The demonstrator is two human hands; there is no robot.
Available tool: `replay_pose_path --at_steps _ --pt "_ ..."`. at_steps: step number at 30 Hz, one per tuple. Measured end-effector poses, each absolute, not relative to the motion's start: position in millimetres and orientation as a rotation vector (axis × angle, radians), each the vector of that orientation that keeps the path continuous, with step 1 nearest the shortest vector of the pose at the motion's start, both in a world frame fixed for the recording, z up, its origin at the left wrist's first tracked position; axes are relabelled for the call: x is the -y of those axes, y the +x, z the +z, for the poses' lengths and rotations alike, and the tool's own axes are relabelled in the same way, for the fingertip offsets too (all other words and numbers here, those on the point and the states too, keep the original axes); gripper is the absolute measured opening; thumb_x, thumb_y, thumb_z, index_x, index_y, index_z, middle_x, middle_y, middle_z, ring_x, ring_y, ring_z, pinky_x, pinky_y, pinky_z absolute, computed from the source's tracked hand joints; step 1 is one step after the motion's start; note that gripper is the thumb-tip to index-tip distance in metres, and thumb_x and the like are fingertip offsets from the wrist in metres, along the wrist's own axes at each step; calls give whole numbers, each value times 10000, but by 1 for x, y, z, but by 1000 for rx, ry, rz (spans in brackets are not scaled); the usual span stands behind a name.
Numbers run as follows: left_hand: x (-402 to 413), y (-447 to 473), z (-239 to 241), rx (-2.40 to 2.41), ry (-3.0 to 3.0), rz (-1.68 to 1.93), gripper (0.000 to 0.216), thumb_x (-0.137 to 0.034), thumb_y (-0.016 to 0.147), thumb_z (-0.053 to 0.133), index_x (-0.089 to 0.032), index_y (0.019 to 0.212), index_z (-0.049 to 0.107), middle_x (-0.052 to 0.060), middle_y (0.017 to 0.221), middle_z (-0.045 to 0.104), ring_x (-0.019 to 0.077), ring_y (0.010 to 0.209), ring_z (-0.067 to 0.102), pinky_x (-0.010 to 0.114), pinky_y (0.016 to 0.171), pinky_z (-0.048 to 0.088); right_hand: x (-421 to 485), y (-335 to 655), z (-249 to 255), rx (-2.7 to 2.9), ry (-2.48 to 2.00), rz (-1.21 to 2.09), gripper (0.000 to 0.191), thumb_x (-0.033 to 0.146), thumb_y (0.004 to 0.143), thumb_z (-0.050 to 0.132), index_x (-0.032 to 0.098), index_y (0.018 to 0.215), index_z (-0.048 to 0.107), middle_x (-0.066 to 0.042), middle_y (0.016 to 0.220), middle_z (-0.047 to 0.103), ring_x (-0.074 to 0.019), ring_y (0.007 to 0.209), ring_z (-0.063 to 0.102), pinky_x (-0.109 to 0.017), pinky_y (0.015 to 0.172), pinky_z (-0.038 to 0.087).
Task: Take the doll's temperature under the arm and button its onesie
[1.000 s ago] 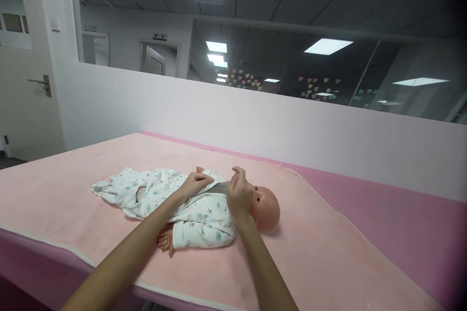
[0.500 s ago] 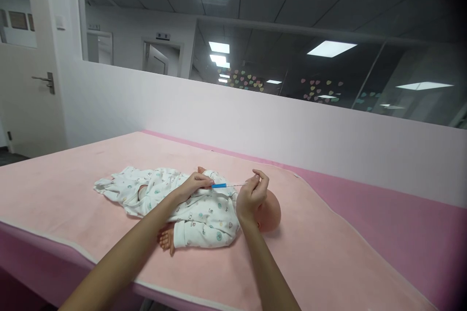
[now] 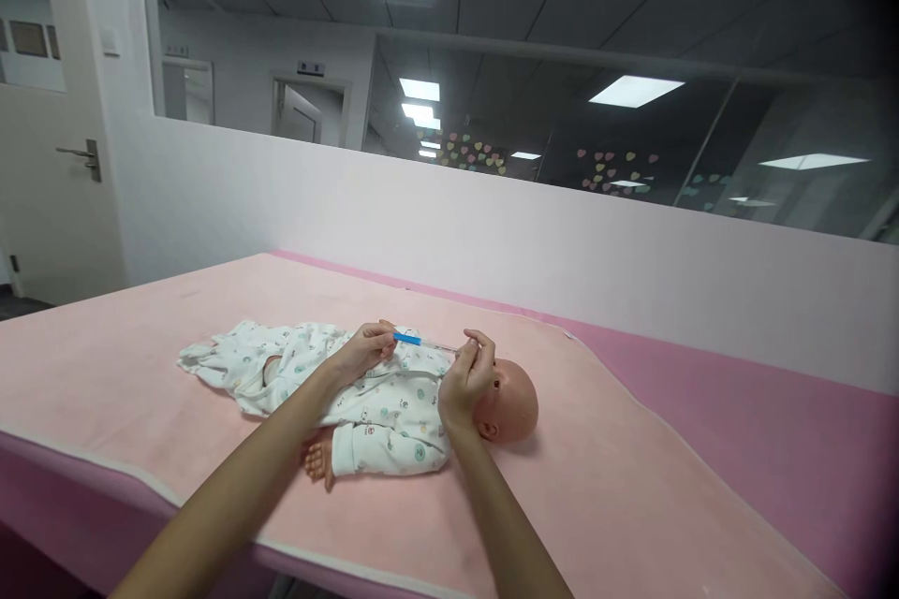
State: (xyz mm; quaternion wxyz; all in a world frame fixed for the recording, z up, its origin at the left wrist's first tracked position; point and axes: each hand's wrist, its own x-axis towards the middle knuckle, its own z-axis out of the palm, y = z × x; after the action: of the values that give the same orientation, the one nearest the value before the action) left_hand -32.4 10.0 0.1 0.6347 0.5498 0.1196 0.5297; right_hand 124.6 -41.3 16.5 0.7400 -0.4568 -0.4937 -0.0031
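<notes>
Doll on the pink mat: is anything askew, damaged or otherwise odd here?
Nothing looks damaged or spilled. The doll lies on its back on the pink mat, its patterned suit loose and rumpled at the legs. The left hand and right hand hold a thin blue-ended thermometer between them above its chest.

A thin, apparently glass thermometer [image 3: 425, 343] with blue end lies level above the doll's [image 3: 393, 393] chest.
</notes>
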Motion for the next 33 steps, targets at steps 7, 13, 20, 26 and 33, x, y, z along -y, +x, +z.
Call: replay_pose_path --at_steps 7,13,20,26,33 --pt "-9 -32 0 -280 1207 1191 189 -263 588 740 -109 639 643 -35 486 440 55 491 390 199 503 285 42 123 15 1068 -977 -32 284 311 855 279 163 909 515 -18 711 520 -136 647 487 -267 601 375" --pt "-2 -34 7 -242 1040 1250 196 -258 574 741 -118 662 636 -35 495 433 55 496 357 210 521 306 46 113 6 1126 -935 -31 259 292 872 296 155 930 509 -34 760 537 -132 671 495 -257 601 390" --pt "-2 -38 9 -178 981 1279 194 -256 556 727 -121 588 591 -40 499 415 57 502 323 218 529 307 46 111 -1 1285 -886 -73 249 267 875 300 147 922 513 -20 700 534 -118 598 484 -240 557 380" --pt "1 -39 6 -145 1036 1171 217 -232 495 773 -134 513 581 -23 582 478 75 564 410 241 583 329 46 113 3 1182 -918 -42 275 293 875 285 147 906 516 -21 710 524 -120 593 465 -245 557 371" --pt "2 -38 5 -143 1063 1088 240 -244 441 803 -143 509 596 -38 529 453 67 520 407 236 556 331 45 114 4 1163 -919 -34 268 285 865 292 150 883 522 -24 711 534 -120 586 460 -244 550 367"
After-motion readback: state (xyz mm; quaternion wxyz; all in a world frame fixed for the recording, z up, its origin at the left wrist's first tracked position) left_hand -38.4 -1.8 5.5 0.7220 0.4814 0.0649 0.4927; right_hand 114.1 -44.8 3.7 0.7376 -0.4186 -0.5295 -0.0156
